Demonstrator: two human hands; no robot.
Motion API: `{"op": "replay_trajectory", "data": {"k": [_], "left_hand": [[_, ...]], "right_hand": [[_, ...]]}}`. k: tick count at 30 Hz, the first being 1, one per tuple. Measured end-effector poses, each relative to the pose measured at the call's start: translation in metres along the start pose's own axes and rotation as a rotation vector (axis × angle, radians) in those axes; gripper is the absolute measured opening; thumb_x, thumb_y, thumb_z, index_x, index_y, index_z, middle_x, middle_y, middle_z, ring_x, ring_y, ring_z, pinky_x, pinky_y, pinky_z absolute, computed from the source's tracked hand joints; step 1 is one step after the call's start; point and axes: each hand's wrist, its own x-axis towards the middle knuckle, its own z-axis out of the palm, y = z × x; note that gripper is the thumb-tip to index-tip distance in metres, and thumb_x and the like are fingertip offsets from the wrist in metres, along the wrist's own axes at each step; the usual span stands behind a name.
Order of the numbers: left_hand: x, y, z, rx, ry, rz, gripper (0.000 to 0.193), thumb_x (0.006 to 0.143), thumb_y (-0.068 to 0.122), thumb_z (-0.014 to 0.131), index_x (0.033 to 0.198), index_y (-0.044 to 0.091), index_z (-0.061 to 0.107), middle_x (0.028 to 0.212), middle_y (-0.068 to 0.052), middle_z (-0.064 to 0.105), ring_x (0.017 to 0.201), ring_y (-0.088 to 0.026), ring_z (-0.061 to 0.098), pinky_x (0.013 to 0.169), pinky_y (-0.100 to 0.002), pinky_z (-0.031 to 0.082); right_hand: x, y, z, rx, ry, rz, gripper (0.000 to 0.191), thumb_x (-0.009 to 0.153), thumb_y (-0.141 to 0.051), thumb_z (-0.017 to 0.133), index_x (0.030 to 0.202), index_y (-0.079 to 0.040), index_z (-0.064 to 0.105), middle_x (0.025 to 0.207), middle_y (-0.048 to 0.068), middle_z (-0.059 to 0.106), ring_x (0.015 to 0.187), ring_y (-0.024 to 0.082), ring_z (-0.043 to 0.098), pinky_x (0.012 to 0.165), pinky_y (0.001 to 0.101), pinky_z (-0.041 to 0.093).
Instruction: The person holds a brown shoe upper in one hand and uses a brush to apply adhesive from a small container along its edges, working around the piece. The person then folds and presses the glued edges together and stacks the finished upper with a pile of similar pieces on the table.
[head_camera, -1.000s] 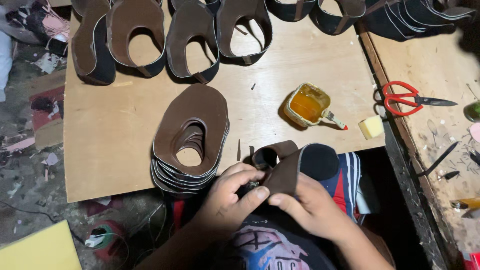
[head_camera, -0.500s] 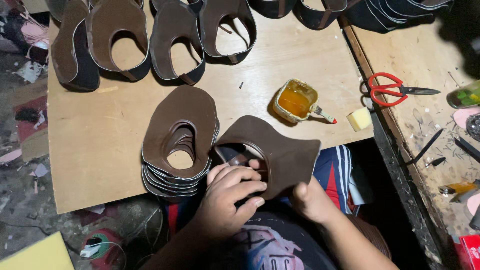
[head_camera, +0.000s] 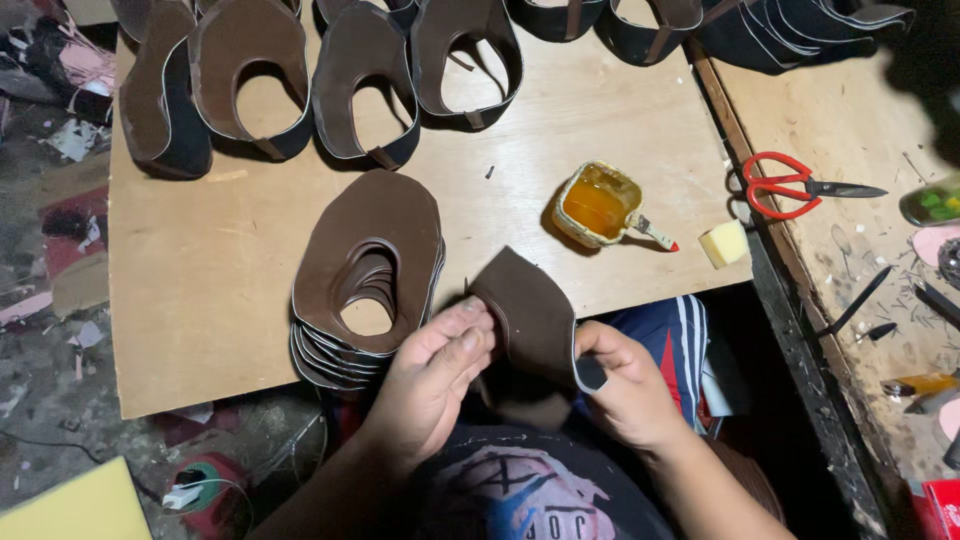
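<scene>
**A:** While the head view is being looked at, what's held by the hands?

**B:** A brown leather piece (head_camera: 527, 312) is gripped from both sides, just past the near edge of the wooden board (head_camera: 190, 300). The left hand (head_camera: 432, 378) is closed on its left edge, fingers curled over. The right hand (head_camera: 622, 385) is clamped on the right edge, thumb on top.

**A:** And around it?

**B:** A stack of brown cutouts (head_camera: 365, 275) is sat just left of the piece. A glue tub (head_camera: 597, 204) with a brush is found further back, a yellow sponge (head_camera: 724, 243) beside it, and red scissors (head_camera: 790, 185) are laid on the next bench.
</scene>
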Motion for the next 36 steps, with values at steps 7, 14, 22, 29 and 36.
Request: {"op": "replay_trajectory", "data": {"k": [7, 14, 22, 29, 36], "left_hand": [[-0.007, 0.0, 0.019, 0.069, -0.034, 0.3, 0.026, 0.101, -0.001, 0.062, 0.125, -0.008, 0.055, 0.113, -0.014, 0.068, 0.106, -0.022, 0.063, 0.096, -0.037, 0.05], [-0.004, 0.0, 0.02, 0.477, 0.142, 0.079, 0.027, 0.098, 0.017, 0.06, 0.116, -0.002, 0.065, 0.103, -0.005, 0.069, 0.095, -0.014, 0.062, 0.087, -0.03, 0.05], [-0.008, -0.007, 0.033, 0.254, -0.07, 0.253, 0.032, 0.102, 0.014, 0.064, 0.125, -0.009, 0.06, 0.118, -0.011, 0.066, 0.11, -0.018, 0.059, 0.103, -0.035, 0.045], [0.003, -0.004, 0.024, 0.265, 0.031, 0.308, 0.033, 0.105, 0.015, 0.053, 0.131, -0.005, 0.057, 0.121, -0.012, 0.067, 0.112, -0.019, 0.061, 0.102, -0.036, 0.046], [0.005, 0.012, 0.02, 0.301, -0.033, 0.348, 0.035, 0.102, 0.007, 0.053, 0.135, -0.005, 0.051, 0.125, -0.013, 0.065, 0.116, -0.019, 0.061, 0.106, -0.037, 0.046]], "right_hand": [[0.004, -0.056, 0.036, -0.654, -0.5, -0.298, 0.075, 0.081, -0.018, 0.082, 0.141, 0.008, 0.045, 0.144, 0.022, 0.047, 0.135, 0.028, 0.045, 0.111, 0.0388, 0.032], [0.037, -0.041, 0.001, -0.099, 0.251, -0.084, 0.051, 0.098, -0.038, 0.062, 0.134, -0.002, 0.053, 0.125, 0.014, 0.062, 0.102, 0.025, 0.066, 0.087, 0.0397, 0.054], [0.113, -0.043, -0.108, 0.476, 0.466, 0.064, 0.051, 0.102, -0.055, 0.058, 0.091, -0.005, 0.059, 0.072, 0.004, 0.061, 0.058, 0.014, 0.056, 0.049, 0.0255, 0.044], [0.125, -0.053, -0.113, 0.5, 0.573, -0.132, 0.038, 0.105, -0.041, 0.06, 0.1, -0.003, 0.06, 0.088, 0.01, 0.066, 0.079, 0.02, 0.065, 0.065, 0.0287, 0.054], [0.101, -0.066, -0.11, 0.264, 0.682, -0.177, 0.044, 0.1, -0.035, 0.054, 0.117, 0.005, 0.062, 0.109, 0.015, 0.071, 0.091, 0.023, 0.071, 0.076, 0.0349, 0.06]]}}
